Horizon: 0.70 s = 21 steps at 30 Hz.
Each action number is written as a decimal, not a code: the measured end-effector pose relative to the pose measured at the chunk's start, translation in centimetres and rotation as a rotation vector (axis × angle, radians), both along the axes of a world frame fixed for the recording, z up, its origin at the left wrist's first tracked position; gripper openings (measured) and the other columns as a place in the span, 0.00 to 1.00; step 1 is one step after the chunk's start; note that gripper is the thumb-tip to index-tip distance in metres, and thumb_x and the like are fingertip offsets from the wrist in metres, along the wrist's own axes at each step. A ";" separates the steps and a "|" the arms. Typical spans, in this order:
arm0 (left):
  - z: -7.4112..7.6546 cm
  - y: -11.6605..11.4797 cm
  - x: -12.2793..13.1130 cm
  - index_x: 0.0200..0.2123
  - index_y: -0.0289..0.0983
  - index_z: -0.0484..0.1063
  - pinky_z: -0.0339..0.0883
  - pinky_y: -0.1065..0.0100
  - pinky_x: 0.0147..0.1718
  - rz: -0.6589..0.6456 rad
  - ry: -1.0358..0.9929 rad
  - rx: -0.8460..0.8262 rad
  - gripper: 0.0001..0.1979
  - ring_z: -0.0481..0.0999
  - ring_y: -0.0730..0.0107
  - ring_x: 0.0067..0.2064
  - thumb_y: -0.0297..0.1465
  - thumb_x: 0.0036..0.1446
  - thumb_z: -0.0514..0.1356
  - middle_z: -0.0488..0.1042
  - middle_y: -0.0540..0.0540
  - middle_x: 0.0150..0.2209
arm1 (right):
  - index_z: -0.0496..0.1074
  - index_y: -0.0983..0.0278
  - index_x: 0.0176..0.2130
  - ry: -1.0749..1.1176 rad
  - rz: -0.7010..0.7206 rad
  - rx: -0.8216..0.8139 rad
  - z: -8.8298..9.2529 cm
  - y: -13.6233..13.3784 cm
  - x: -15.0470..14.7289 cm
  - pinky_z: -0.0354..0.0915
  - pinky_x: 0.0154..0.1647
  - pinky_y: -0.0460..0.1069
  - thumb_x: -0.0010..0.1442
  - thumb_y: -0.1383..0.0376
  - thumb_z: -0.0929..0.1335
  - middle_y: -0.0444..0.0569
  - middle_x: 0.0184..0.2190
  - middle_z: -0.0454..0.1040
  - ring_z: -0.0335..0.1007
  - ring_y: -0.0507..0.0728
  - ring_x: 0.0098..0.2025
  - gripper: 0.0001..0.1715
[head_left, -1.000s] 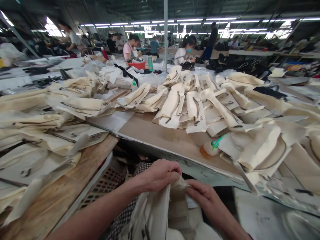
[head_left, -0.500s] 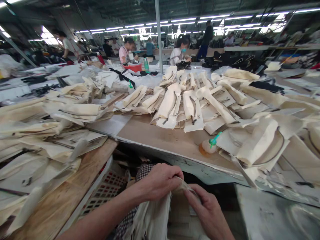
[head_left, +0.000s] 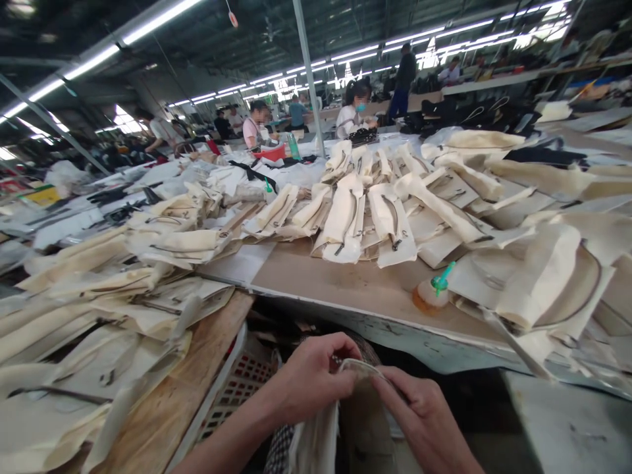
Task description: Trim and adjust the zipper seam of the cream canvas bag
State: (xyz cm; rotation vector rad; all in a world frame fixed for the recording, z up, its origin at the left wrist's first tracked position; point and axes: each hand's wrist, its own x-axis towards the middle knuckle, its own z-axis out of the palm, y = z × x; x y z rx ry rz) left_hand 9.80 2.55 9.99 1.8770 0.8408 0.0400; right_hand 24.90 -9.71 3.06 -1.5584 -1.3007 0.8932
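Note:
Low in the middle, both of my hands grip the top edge of a cream fabric piece (head_left: 316,440) that hangs down over my lap. My left hand (head_left: 316,372) pinches the edge between thumb and bent fingers. A short way to the right, my right hand (head_left: 419,405) pinches the same curved edge, thumb on the near side. The lower part of the piece runs out of view. On the table ahead lie several cream fabric pieces (head_left: 340,220) with dark zippers. A small bottle with a green nozzle (head_left: 430,295) stands at the table's front edge.
More cream pieces are heaped on a wooden board (head_left: 197,375) at the left and on the table at the right. A white plastic basket (head_left: 237,388) sits below the board. Beyond the metal post (head_left: 309,72), people work at other tables.
The view has tilted and shifted to the left, so the table sits further right. Both hands still pinch the fabric edge, and my left hand's fingers have curled a little differently.

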 end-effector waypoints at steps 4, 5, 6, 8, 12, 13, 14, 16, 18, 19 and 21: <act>1.1 -0.6 -1.7 0.37 0.37 0.73 0.61 0.73 0.36 0.070 0.013 0.046 0.10 0.70 0.69 0.38 0.26 0.49 0.59 0.74 0.52 0.35 | 0.76 0.58 0.47 -0.068 0.085 0.005 0.4 0.9 -0.2 0.69 0.40 0.46 0.70 0.54 0.57 0.48 0.40 0.80 0.77 0.58 0.38 0.23; 1.3 -0.7 -2.2 0.37 0.37 0.72 0.61 0.73 0.36 0.087 0.015 0.052 0.09 0.70 0.69 0.38 0.26 0.50 0.58 0.74 0.52 0.35 | 0.75 0.58 0.48 -0.083 0.099 0.008 0.4 1.1 -0.4 0.70 0.41 0.47 0.70 0.55 0.57 0.48 0.42 0.80 0.77 0.58 0.40 0.22; 1.5 -0.9 -2.6 0.37 0.38 0.72 0.60 0.73 0.35 0.105 0.018 0.057 0.08 0.70 0.69 0.37 0.26 0.51 0.58 0.73 0.53 0.34 | 0.75 0.58 0.49 -0.095 0.104 0.012 0.5 1.2 -0.6 0.70 0.44 0.48 0.70 0.56 0.57 0.48 0.43 0.80 0.77 0.59 0.42 0.21; 1.8 -1.1 -3.3 0.37 0.38 0.71 0.60 0.73 0.34 0.133 0.035 0.071 0.07 0.69 0.70 0.36 0.27 0.53 0.56 0.73 0.53 0.33 | 0.73 0.59 0.50 -0.106 0.104 0.018 0.6 1.5 -1.0 0.70 0.48 0.50 0.69 0.57 0.58 0.50 0.46 0.79 0.76 0.60 0.46 0.21; 2.0 -1.3 -4.6 0.39 0.39 0.71 0.61 0.72 0.36 0.163 0.050 0.067 0.08 0.69 0.69 0.37 0.28 0.56 0.55 0.72 0.53 0.34 | 0.70 0.62 0.54 -0.073 0.087 0.013 1.0 2.0 -1.9 0.70 0.50 0.51 0.67 0.56 0.59 0.54 0.49 0.77 0.75 0.61 0.48 0.23; 2.0 -1.3 -4.8 0.40 0.39 0.71 0.61 0.72 0.37 0.167 0.042 0.064 0.08 0.69 0.69 0.37 0.28 0.57 0.54 0.72 0.53 0.35 | 0.70 0.63 0.54 -0.050 0.075 0.001 1.0 2.0 -2.1 0.70 0.49 0.50 0.67 0.55 0.59 0.54 0.49 0.77 0.76 0.61 0.47 0.23; 2.0 -1.3 -5.0 0.40 0.39 0.70 0.61 0.73 0.37 0.171 0.033 0.065 0.08 0.70 0.69 0.38 0.28 0.57 0.54 0.72 0.53 0.35 | 0.70 0.63 0.54 -0.024 0.056 -0.013 1.1 2.1 -2.2 0.71 0.48 0.50 0.66 0.55 0.60 0.54 0.49 0.77 0.76 0.60 0.47 0.23; 2.0 -1.3 -5.4 0.40 0.40 0.70 0.62 0.73 0.39 0.179 0.022 0.070 0.08 0.70 0.68 0.39 0.28 0.58 0.54 0.73 0.53 0.36 | 0.71 0.62 0.52 0.031 0.035 -0.042 1.3 2.1 -2.4 0.71 0.47 0.49 0.65 0.55 0.61 0.53 0.49 0.77 0.76 0.60 0.47 0.22; 1.9 -1.4 -5.6 0.41 0.41 0.70 0.62 0.73 0.40 0.181 0.015 0.066 0.09 0.71 0.68 0.40 0.28 0.59 0.54 0.73 0.53 0.36 | 0.72 0.61 0.51 0.068 0.041 -0.063 1.5 2.0 -2.6 0.70 0.48 0.49 0.64 0.55 0.62 0.52 0.49 0.77 0.75 0.60 0.47 0.21; 1.9 -1.4 -5.7 0.41 0.41 0.70 0.63 0.73 0.40 0.186 0.009 0.064 0.09 0.71 0.68 0.40 0.28 0.59 0.53 0.73 0.53 0.36 | 0.71 0.61 0.51 0.077 0.047 -0.069 1.6 2.0 -2.7 0.70 0.49 0.50 0.63 0.55 0.62 0.52 0.48 0.77 0.75 0.61 0.47 0.21; 1.7 -1.6 -5.9 0.42 0.42 0.70 0.64 0.73 0.40 0.198 -0.009 0.071 0.10 0.72 0.68 0.40 0.29 0.58 0.54 0.73 0.52 0.37 | 0.71 0.62 0.51 0.087 0.043 -0.068 1.9 1.8 -2.8 0.70 0.49 0.51 0.63 0.54 0.63 0.54 0.48 0.77 0.75 0.61 0.45 0.22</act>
